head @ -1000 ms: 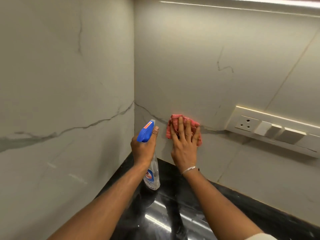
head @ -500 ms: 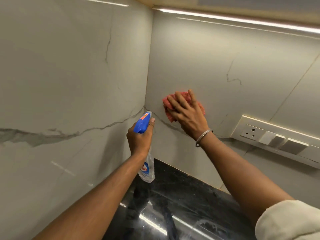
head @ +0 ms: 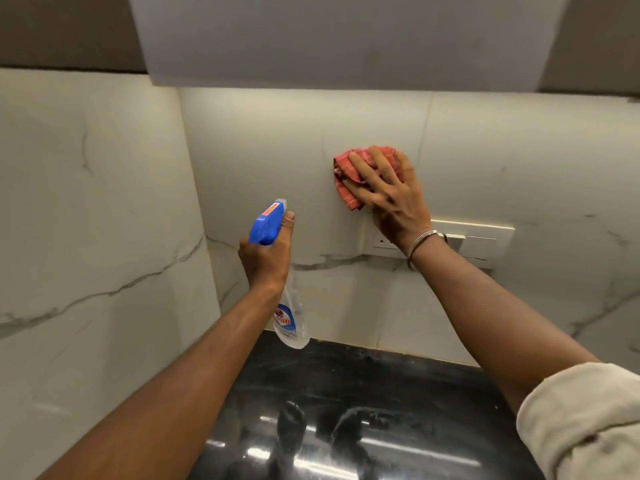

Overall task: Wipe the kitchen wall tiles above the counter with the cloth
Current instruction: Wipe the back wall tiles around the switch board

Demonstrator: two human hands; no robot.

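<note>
A crumpled red cloth (head: 343,188) is pressed flat against the back wall tiles (head: 263,161) by my right hand (head: 391,199), fingers spread over it, just above the left end of the switch plate. My left hand (head: 266,258) is closed round the neck of a clear spray bottle (head: 289,317) with a blue trigger head, held in the air near the wall corner, nozzle pointing up at the back wall. The tiles are pale marble with grey veins.
A white socket and switch plate (head: 478,242) is fixed to the back wall right of my hand. The side wall (head: 90,220) closes in on the left. A glossy black counter (head: 363,403) lies below. An overhead cabinet (head: 339,39) hangs above.
My right hand has swept the cloth up and to the right along the back wall, from near the corner to above the socket. The view has tilted upward; the bottle hand stays about level.
</note>
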